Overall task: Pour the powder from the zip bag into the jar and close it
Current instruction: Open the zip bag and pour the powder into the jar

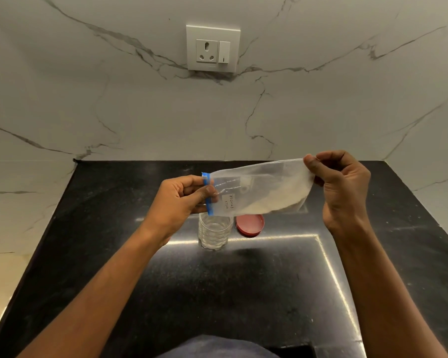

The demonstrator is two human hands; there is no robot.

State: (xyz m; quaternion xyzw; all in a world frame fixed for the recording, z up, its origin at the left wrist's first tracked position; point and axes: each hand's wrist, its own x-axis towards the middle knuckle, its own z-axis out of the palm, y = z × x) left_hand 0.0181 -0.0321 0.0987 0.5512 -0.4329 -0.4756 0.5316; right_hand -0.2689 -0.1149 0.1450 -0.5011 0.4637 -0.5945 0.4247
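Dark cloth (217, 347): matte blue-grey fabric at the bottom edge, closest to the camera, between the two forearms.
Tabletop (243, 293): black polished stone, finely speckled, glossy enough to mirror a bright strip of light below both hands.
Zip bag (259, 187): thin, clear, crinkled plastic held sideways in the air between the hands, with a blue zip strip along its left end and a small white handwritten label near that end.
Powder (277, 200): pale cream, fine-grained, heaped along the lower side of the bag, toward the right hand.
Left hand (181, 200): fingers curled and thumb pressed down, pinching the blue zip end of the bag.
Right hand (342, 182): raised a little higher, thumb and fingertips pinched together on the bag's closed bottom edge, the other fingers loosely folded.
Jar (214, 232): clear, ribbed, cylindrical, standing upright and open on the tabletop just below the left hand and the zip end.
Lid (250, 224): flat red disc with a raised rim, lying on the tabletop just beside the jar, below the bag and between the hands.
Wall (114, 99): smooth white marble with grey veins, beyond both hands.
Socket plate (213, 48): white plastic rectangle on the wall, high above the hands.
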